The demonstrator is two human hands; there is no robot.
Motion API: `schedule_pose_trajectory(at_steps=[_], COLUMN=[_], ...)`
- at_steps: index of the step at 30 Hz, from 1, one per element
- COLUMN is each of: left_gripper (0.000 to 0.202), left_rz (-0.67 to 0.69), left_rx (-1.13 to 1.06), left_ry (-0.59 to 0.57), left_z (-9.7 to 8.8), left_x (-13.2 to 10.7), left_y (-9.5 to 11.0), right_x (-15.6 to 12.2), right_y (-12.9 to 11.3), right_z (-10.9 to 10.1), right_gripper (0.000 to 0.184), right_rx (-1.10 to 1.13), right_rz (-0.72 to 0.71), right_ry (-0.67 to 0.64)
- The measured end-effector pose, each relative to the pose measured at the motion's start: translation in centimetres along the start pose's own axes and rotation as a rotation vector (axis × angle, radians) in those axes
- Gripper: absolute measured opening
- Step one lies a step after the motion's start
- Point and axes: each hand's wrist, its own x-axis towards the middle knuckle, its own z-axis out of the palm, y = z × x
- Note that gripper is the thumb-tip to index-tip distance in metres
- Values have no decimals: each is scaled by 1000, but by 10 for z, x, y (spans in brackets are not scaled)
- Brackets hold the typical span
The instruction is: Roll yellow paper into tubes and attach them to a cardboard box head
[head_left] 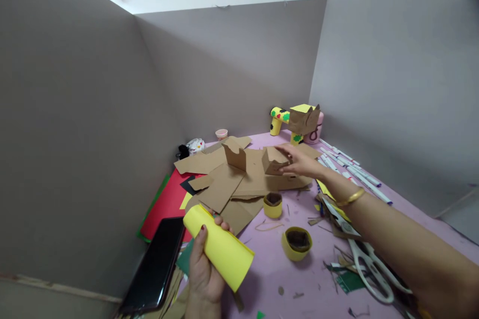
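The person beside me has the left hand (204, 271) curled around a smooth yellow paper tube (222, 248), thumb on top and fingers behind, holding it tilted above the near side of the pink-purple tabletop (258, 284). The right hand (301, 162) stretches across to a small brown folded-cardboard box (270, 163), its fingers parted and loosely bent at the right side; I cannot tell whether it has a grip. That box sits among flat brown cardboard pieces (219, 190). Between the 2 arms stand 2 short yellow paper rings lined with brown cardboard (297, 255), well apart from the scissors with white handles (349, 229) under the right forearm. A black smartphone (155, 264) lies left of the tube, near a red paper sheet (162, 211). White markers (364, 176) line the right partition.
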Motion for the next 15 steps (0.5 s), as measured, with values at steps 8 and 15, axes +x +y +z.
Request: schedule_pose_trajectory(at_steps=[8, 15], left_gripper=[28, 6], left_rz=[-4, -94], left_rx=[75, 186], left_ry=[-25, 128], left_z=[1, 33], left_x=[2, -2], left_y=[-9, -27], right_x=[-82, -122], right_y=[-58, -70], right_z=[-38, -29], right_gripper=[68, 67], right_rx=[295, 411], right_rz=[62, 207], right_ry=[-4, 184])
